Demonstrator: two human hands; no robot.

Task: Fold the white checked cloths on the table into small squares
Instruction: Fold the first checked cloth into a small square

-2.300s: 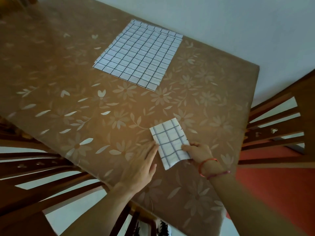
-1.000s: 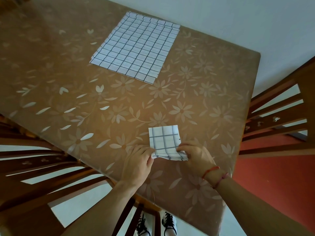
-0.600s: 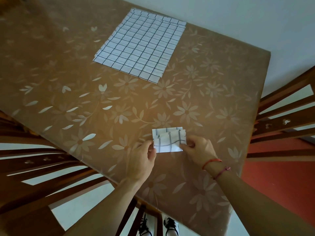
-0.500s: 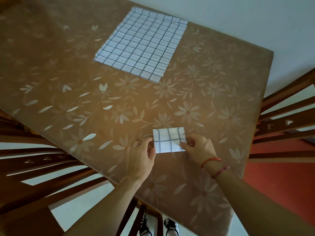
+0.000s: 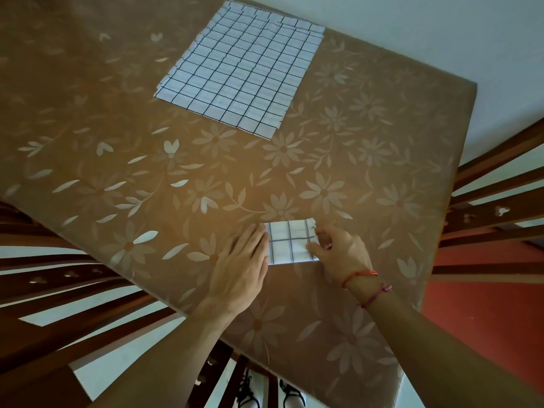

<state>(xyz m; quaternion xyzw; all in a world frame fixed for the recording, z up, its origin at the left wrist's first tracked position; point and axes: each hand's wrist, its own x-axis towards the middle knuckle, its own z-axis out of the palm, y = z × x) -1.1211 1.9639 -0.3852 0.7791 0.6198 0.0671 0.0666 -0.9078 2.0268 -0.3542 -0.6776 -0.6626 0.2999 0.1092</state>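
Cloth first: the folded cloth (image 5: 290, 241) lies flat close to the near edge of the table (image 5: 382, 148), right between my two hands. It is a small white rectangle crossed by dark grid lines. My left hand (image 5: 244, 266) rests flat on the table beside it, fingers (image 5: 259, 240) straight and together. Their tips touch the cloth's left edge and hold nothing. My right hand (image 5: 338, 251) is at the cloth's right edge with its fingers curled in. The thumb (image 5: 313, 248) lies on the lower right corner and the forefinger bends at the upper right corner, so this hand grips that edge. Whether any finger reaches under the cloth I cannot tell. Thread bands (image 5: 359, 275) circle my right wrist. Well apart, at the table's far side, the stack of unfolded cloths (image 5: 241, 75) lies spread flat, its edges slightly staggered. A wooden chair (image 5: 494, 213) stands at the table's right end
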